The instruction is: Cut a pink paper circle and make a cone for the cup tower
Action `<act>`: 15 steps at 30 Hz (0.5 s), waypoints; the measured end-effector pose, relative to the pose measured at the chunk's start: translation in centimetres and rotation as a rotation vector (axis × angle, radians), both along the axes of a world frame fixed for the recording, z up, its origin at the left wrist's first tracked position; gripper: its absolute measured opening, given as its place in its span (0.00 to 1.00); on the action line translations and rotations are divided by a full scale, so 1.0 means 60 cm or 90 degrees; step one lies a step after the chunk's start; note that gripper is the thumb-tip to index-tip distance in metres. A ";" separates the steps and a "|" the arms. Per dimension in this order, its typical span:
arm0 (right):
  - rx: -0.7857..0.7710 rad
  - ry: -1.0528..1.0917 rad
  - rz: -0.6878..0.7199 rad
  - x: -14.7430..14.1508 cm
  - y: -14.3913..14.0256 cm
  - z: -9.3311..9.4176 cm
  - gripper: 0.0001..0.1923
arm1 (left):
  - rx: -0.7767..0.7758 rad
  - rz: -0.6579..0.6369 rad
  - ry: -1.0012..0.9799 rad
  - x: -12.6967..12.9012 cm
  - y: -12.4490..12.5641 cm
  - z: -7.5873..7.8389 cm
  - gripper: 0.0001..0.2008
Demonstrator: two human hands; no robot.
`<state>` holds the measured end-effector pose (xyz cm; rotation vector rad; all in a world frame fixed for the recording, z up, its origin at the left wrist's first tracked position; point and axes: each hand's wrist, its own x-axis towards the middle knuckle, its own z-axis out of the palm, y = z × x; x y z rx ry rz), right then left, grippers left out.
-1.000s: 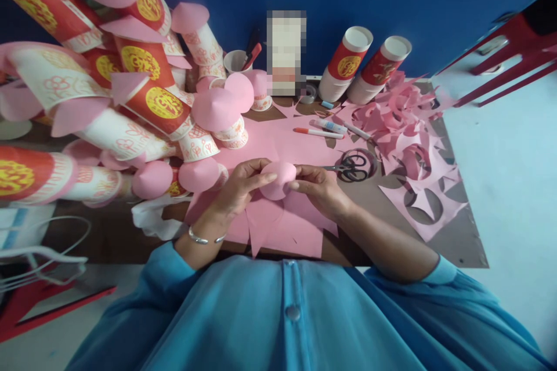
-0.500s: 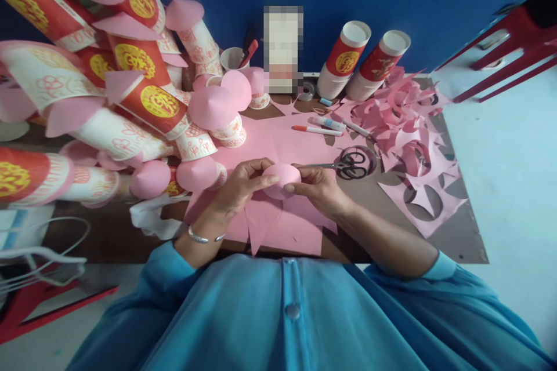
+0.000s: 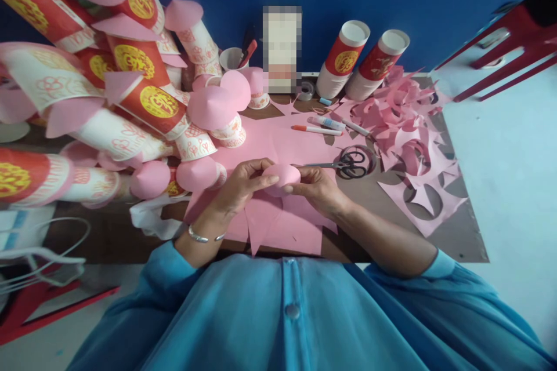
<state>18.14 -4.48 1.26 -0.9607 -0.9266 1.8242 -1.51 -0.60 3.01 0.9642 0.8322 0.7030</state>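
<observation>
Both of my hands hold a small pink paper cone (image 3: 282,177) just above a sheet of pink paper (image 3: 278,220) on the brown table (image 3: 461,232). My left hand (image 3: 241,185) pinches its left edge with thumb and fingers. My right hand (image 3: 317,186) grips its right side. Black-handled scissors (image 3: 343,164) lie on the table just beyond my right hand.
A big heap of red and white paper cups capped with pink cones (image 3: 130,98) fills the left. Two cup stacks (image 3: 361,61) lean at the back wall. Pens (image 3: 317,129) and pink paper offcuts (image 3: 409,127) lie at the right. A red stool (image 3: 509,40) stands far right.
The cone has been turned and flattened slightly between my hands; both hands stay in almost the same place.
</observation>
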 end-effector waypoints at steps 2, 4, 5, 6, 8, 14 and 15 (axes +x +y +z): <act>0.008 -0.006 -0.007 0.000 0.000 0.001 0.11 | 0.007 -0.002 -0.004 0.000 0.000 -0.001 0.14; 0.014 0.002 -0.004 0.000 0.001 0.002 0.10 | 0.007 0.000 -0.009 0.000 0.001 -0.001 0.14; 0.013 0.010 0.004 0.000 0.001 0.002 0.10 | 0.001 0.002 -0.010 0.000 0.001 -0.001 0.14; 0.011 0.018 0.011 0.000 0.002 0.002 0.11 | -0.008 0.007 -0.012 0.000 0.001 -0.001 0.15; 0.007 0.029 0.020 0.001 0.002 0.003 0.13 | -0.030 0.020 -0.018 -0.001 0.001 0.001 0.16; -0.015 0.037 -0.016 0.001 0.003 0.009 0.13 | -0.062 0.030 -0.028 0.000 0.000 0.006 0.18; -0.022 0.039 -0.025 0.000 0.003 0.010 0.13 | -0.064 0.030 -0.028 0.000 0.000 0.007 0.18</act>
